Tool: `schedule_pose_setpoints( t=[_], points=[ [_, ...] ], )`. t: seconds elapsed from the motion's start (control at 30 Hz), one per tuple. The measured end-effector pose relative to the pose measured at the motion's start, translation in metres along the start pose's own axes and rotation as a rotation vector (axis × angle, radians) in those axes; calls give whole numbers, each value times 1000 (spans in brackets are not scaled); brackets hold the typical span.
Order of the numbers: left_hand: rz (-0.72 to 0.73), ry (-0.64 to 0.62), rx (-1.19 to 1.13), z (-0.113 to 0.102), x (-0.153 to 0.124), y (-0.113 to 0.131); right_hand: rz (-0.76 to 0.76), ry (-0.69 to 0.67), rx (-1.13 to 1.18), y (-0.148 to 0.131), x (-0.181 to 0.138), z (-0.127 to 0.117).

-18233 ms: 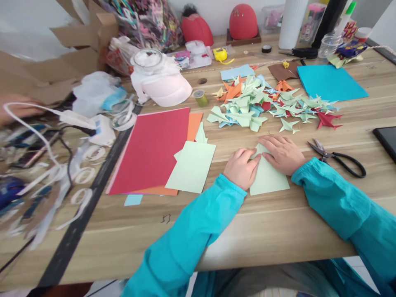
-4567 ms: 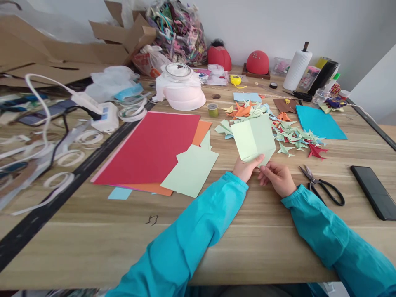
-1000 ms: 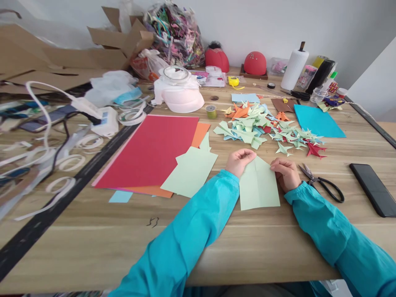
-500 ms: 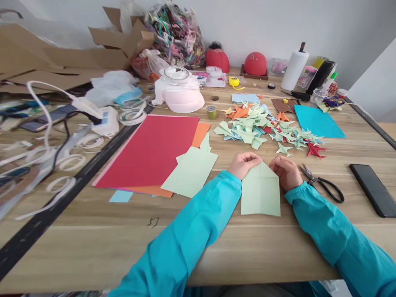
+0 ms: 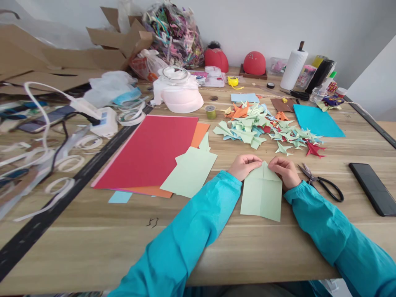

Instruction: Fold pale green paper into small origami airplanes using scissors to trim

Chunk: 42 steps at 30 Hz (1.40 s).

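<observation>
A pale green paper sheet (image 5: 261, 194) lies flat on the wooden table (image 5: 247, 247) in front of me, its two far corners folded in to a point. My left hand (image 5: 244, 165) pinches the folded left corner with curled fingers. My right hand (image 5: 284, 170) presses the folded right corner, fingers closed on the paper. Both sleeves are teal.
Black scissors (image 5: 323, 186) lie just right of my right hand, a black phone (image 5: 373, 188) further right. A heap of folded paper shapes (image 5: 266, 128) sits beyond. Red, orange and green sheets (image 5: 161, 152) lie left. Tape rolls and cables (image 5: 62, 140) clutter the far left.
The sheet was held up in the air, then laid flat. In the last second both far corners were folded in to a point, and the sheet slid slightly toward me.
</observation>
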State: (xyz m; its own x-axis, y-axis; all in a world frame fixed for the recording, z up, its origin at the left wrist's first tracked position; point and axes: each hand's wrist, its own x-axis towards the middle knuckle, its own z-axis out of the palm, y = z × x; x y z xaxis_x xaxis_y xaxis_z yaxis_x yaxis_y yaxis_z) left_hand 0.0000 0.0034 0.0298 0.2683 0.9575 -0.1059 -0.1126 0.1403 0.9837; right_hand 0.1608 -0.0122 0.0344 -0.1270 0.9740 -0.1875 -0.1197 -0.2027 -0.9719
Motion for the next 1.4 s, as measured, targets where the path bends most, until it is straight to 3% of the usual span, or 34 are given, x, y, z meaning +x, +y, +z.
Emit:
schedule_pose_setpoints(
  t=[0.27,0.47,0.6,0.87,1.13,1.4],
  points=[
    [33,-135,115,4,-3,-3,-60,-47,-120,-1,2,2],
    [58,-149,168,4,-3,0,-109,-24,-182,3,3,0],
    [33,-149,157,2,-2,1,-60,21,-132,1,3,0],
    [-26,-158,-53,-7,-1,0,26,165,35,-1,7,-3],
    [79,-160,-259,-12,1,-3,70,199,142,0,12,-8],
    [-6,-117,26,-1,-2,1,-7,72,28,0,4,-1]
  ],
)
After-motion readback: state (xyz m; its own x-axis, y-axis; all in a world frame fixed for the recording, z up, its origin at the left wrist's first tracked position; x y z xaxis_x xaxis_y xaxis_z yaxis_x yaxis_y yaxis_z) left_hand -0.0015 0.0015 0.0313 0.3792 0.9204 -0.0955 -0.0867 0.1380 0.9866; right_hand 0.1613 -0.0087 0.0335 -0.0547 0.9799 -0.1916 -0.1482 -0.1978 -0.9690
